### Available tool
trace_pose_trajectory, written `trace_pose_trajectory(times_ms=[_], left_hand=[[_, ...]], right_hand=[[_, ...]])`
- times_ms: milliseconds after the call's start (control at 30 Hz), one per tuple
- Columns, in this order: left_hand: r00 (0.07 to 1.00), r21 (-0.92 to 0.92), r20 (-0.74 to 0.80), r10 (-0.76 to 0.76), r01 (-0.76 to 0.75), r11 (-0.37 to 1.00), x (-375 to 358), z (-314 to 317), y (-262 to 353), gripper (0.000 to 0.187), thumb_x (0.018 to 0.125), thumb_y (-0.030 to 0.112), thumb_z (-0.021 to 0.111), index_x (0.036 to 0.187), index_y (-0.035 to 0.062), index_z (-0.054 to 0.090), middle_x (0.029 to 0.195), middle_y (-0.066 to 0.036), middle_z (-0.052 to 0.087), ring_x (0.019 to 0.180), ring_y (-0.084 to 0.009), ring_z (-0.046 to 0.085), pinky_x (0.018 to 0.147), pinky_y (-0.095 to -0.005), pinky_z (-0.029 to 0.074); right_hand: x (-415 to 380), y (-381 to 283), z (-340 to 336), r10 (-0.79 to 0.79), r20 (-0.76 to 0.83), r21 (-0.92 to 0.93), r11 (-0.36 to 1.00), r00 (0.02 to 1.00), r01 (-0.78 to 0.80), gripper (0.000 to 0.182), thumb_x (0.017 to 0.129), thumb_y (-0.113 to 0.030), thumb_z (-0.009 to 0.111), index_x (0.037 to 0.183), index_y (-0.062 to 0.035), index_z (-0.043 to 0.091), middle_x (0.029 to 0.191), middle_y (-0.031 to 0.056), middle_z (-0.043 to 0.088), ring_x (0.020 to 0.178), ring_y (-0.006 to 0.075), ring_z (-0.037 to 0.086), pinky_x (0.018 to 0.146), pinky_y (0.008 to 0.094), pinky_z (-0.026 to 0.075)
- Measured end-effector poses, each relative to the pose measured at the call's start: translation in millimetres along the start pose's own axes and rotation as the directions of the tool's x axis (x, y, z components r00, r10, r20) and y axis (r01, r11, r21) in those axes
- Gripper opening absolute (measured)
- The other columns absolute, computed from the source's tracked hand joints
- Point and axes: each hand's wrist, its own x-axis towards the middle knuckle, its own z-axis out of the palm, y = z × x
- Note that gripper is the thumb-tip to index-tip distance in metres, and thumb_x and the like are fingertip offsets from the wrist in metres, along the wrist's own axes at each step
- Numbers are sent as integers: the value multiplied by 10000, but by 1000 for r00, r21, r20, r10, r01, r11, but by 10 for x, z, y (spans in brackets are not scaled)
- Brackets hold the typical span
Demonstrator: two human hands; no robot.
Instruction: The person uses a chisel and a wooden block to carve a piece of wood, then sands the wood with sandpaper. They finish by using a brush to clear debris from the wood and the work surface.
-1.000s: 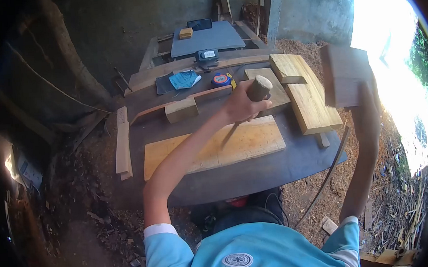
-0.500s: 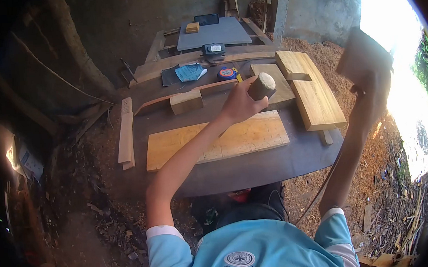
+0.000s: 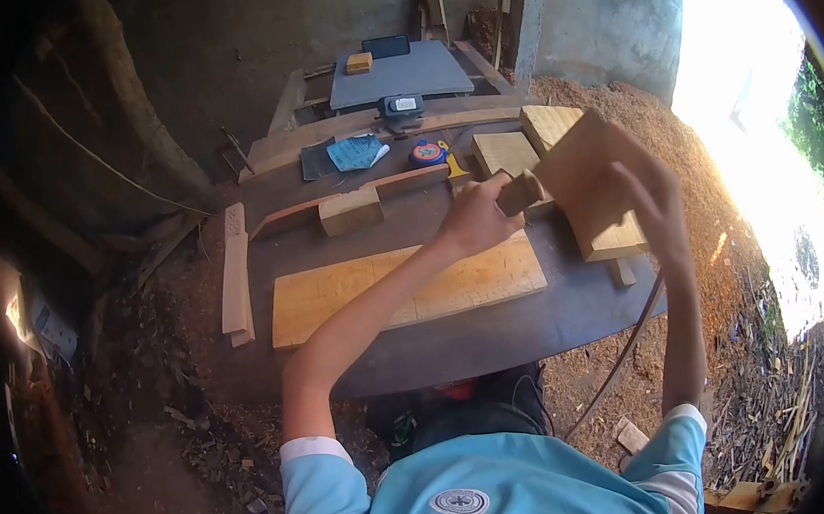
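Observation:
In the head view, my left hand (image 3: 476, 218) is closed around the round wooden handle of a chisel (image 3: 523, 194), whose blade is hidden below the hand. It is over the far right part of a flat, light wooden board (image 3: 338, 289) with pencil lines across it. My right hand (image 3: 655, 204) grips a wooden mallet (image 3: 579, 161) with a broad, block-like head, tilted and close beside the butt of the chisel handle. The mallet's grip is mostly hidden by the fingers.
On the dark table (image 3: 419, 360) are a wood block (image 3: 350, 214), a tape measure (image 3: 428, 154), blue sandpaper (image 3: 357, 152), a small board (image 3: 505, 153) and a thick notched piece (image 3: 616, 241). A narrow wooden piece (image 3: 234, 279) lies at the left edge. Sawdust covers the ground.
My right hand has swung the mallet down and left, from high at the right to close beside the chisel handle. The chisel handle now leans more to the right.

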Motion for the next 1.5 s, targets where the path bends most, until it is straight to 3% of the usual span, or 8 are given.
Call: trace_pose_trajectory(times_ms=[100, 133, 200, 233, 333, 600, 933, 1500], left_hand=[[998, -5, -23, 52, -52, 999, -24, 73, -4, 341, 701, 130, 699, 986, -15, 580, 800, -159, 667, 709, -224, 672, 633, -304, 495], [1000, -9, -2, 8, -8, 1000, -43, 79, 13, 347, 700, 134, 703, 990, -13, 582, 795, -158, 667, 700, -219, 671, 630, -302, 495], [998, -1, 23, -63, 63, 998, -20, 30, 67, 360, 699, 143, 710, 1000, -10, 586, 786, -155, 666, 681, -210, 670, 623, -297, 494], [999, 9, 13, -41, 41, 999, -14, 57, 19, 371, 703, 168, 722, 993, -22, 590, 770, -153, 663, 650, -190, 660, 614, -291, 494], [994, 19, -49, 101, -100, 995, -113, -32, -54, 370, 710, 194, 729, 972, -29, 593, 763, -135, 665, 619, -174, 644, 604, -287, 495], [698, -566, -649, -303, -177, 806, -596, -1014, -251, 176, 802, 143, 666, 727, 81, 519, 554, 6, 518, 438, -58, 489, 399, -218, 385], [961, -67, -241, 134, -154, 986, -474, -775, 81, 403, 748, 229, 717, 1044, 6, 559, 882, -96, 641, 776, -173, 617, 710, -290, 484], [988, -70, -155, -11, 0, 998, -507, -686, -141, 578, 755, 337, 729, 1160, -18, 520, 1013, -97, 606, 892, -152, 588, 778, -281, 460]], right_hand=[[193, -75, -195, 279, -534, 489, 872, 798, 23, 398, 920, -309, 477, 1016, 70, 551, 896, 149, 609, 767, 204, 632, 660, 324, 516], [161, 84, -126, -87, -726, -295, 935, 682, -195, 377, 915, -279, 513, 1149, 17, 528, 951, 107, 586, 861, 197, 606, 712, 367, 510], [20, 91, 118, 282, -408, 470, 880, 869, -65, 435, 915, -310, 501, 1164, 45, 528, 943, 169, 612, 824, 207, 633, 689, 323, 519], [-44, 164, 210, -166, -58, -80, 984, 984, 161, 463, 911, -286, 515, 1280, -10, 480, 938, 169, 608, 816, 193, 631, 663, 311, 522], [-196, 15, -59, 304, 95, 306, 897, 948, -319, 492, 898, -271, 538, 1319, -32, 450, 920, 152, 604, 735, 117, 613, 481, 229, 479], [-518, -20, 8, 393, -137, 429, 851, 909, -303, 486, 902, -247, 533, 1323, -24, 433, 936, 99, 604, 685, 119, 607, 457, 219, 462], [-585, -48, 452, 605, 328, 784, 254, 725, -566, 514, 848, -290, 590, 1233, 8, 425, 978, 71, 559, 821, 131, 585, 606, 262, 477], [-682, -120, 541, 648, 309, 710, 330, 696, -622, 574, 820, -262, 572, 1318, -41, 393, 900, 35, 535, 695, 75, 521, 490, 209, 382]])
